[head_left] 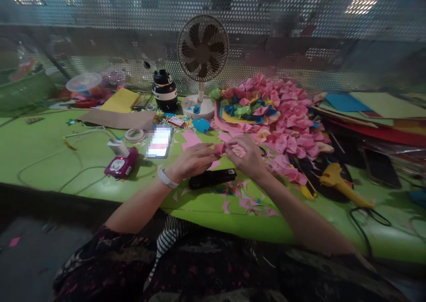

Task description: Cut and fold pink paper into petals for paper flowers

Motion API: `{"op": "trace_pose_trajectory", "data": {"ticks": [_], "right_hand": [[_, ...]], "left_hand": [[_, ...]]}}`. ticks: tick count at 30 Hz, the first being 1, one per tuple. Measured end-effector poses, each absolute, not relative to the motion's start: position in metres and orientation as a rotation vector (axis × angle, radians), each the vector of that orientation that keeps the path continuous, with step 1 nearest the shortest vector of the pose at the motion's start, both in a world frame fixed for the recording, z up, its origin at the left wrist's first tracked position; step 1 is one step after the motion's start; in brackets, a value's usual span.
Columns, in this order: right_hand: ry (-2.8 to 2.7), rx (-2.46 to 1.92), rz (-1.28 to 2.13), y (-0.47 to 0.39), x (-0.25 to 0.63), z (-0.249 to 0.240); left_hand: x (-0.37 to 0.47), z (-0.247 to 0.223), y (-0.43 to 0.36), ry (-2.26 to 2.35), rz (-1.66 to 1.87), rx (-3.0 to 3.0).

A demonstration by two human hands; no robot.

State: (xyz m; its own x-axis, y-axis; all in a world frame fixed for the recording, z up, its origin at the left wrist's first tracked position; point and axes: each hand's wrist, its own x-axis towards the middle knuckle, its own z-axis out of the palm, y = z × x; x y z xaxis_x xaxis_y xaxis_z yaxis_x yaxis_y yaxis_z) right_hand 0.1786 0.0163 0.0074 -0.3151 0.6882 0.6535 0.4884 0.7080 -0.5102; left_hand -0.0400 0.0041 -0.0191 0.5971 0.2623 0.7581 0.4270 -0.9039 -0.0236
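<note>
Between my two hands is a small pink paper piece [219, 148], held over the green table. My left hand [195, 161] has its fingers closed on the paper's left side. From the right, my right hand [245, 156] pinches the same piece with thumb and fingertips. Its exact folded shape is partly covered by my fingers. Just below my hands lies a black stapler [212, 178]. Pink paper scraps [244, 200] are scattered to the stapler's right, and flat pink paper [191, 139] lies beyond my left hand.
A large heap of folded pink paper pieces [282, 111] fills the back right. A fan [203, 49] and a black bottle [164, 92] stand behind. Left are a lit phone [159, 141] and a purple power adapter [121, 163]; right, a yellow glue gun [342, 184] with a cord.
</note>
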Motion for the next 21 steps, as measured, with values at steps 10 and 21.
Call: {"op": "trace_pose_trajectory", "data": {"ticks": [10, 21], "right_hand": [[-1.999, -0.927, 0.336, 0.016, 0.179, 0.008], [-1.963, -0.831, 0.450, 0.019, 0.191, 0.018]], "left_hand": [[-0.042, -0.010, -0.001, -0.548, -1.066, -2.646], [-0.038, -0.011, -0.003, -0.703, -1.298, -2.537]]}}
